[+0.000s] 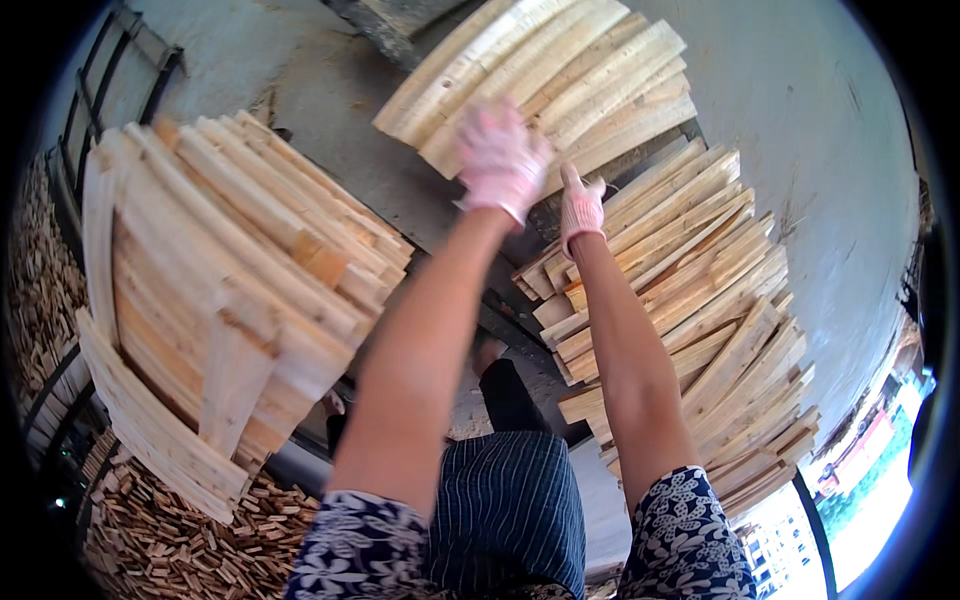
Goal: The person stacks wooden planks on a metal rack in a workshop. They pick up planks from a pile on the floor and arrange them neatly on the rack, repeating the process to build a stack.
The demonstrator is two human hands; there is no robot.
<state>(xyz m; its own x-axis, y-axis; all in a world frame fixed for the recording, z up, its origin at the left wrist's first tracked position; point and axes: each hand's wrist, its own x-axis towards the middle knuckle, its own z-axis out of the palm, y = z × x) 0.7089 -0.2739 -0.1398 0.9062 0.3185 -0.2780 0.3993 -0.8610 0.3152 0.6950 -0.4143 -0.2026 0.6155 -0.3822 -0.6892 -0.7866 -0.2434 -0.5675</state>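
Both my hands wear pale pink gloves. My left hand [503,163], blurred by motion, is over the near edge of a stack of pale planks [560,75] at the far middle. Its fingers look spread, and no plank shows in its grasp. My right hand [582,208] is at that stack's near right corner, beside another plank pile [690,270]. Its thumb stands apart from the other fingers, which are partly hidden; I see nothing held in it. Whether either hand touches the wood cannot be made out.
To the left stands a big plank stack [230,270], with a short board [237,380] lying across it. Many small wood pieces [190,530] lie in a heap at the lower left. Dark metal bars [95,85] stand at the far left. Grey floor [800,120] stretches to the right.
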